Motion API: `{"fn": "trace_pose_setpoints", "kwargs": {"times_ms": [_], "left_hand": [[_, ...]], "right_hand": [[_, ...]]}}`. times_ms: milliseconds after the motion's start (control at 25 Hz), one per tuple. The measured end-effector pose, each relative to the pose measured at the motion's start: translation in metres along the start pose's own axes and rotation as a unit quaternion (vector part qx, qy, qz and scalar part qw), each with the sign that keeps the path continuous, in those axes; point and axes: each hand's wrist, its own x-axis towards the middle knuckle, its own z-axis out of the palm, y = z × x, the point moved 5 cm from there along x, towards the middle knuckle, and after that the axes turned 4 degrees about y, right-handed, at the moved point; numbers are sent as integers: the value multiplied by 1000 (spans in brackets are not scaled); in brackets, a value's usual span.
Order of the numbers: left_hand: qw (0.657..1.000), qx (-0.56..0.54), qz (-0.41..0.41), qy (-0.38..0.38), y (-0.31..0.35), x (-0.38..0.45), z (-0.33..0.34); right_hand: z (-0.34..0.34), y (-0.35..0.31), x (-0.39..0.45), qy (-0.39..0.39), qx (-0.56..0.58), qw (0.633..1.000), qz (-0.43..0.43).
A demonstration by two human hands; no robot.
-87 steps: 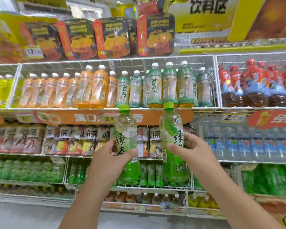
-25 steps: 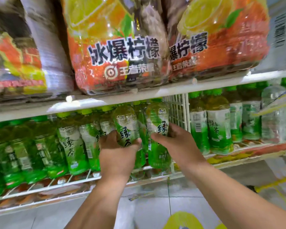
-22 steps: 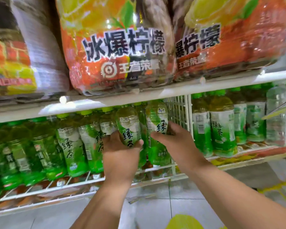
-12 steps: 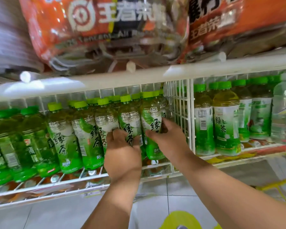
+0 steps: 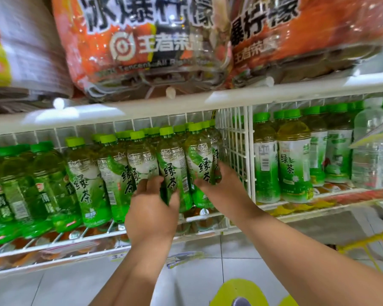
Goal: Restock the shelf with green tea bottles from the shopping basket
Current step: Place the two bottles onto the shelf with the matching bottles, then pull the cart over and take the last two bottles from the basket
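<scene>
Two green tea bottles with green caps stand at the front of a low white wire shelf. My left hand grips the left bottle low on its label. My right hand wraps round the right bottle, which stands next to the white wire divider. Both bottles are upright in line with a row of like green tea bottles to their left. The shopping basket shows only as a yellow frame at the lower right.
Shrink-wrapped orange drink packs sit on the shelf board right above. Darker green bottles fill the left end. Past the divider stand other green tea bottles and a clear bottle. Grey floor tiles lie below.
Since 3.5 s ago I have come down from the upper shelves to this low one with both bottles. In the last second both hands pushed the bottles deeper into the row.
</scene>
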Motion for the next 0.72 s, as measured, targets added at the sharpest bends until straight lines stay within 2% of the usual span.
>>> {"fn": "trace_pose_setpoints", "kwargs": {"times_ms": [80,320,480,560,720], "left_hand": [[999,37,28,0,0,2,-9],[979,143,143,-8,6,1,-43],[965,191,176,-36,13,-4,-79],[963,183,197,-20,14,-19,-105],[962,184,199,-19,21,-61,-164]], "right_hand": [[-2,-1,-6,-1,-18,1000,-6],[-18,-29,-41,38,-150,984,-94],[-38,-47,-71,22,-272,951,-143],[-50,-56,-96,34,-326,927,-184],[-77,-82,-160,50,-348,913,-207]]}}
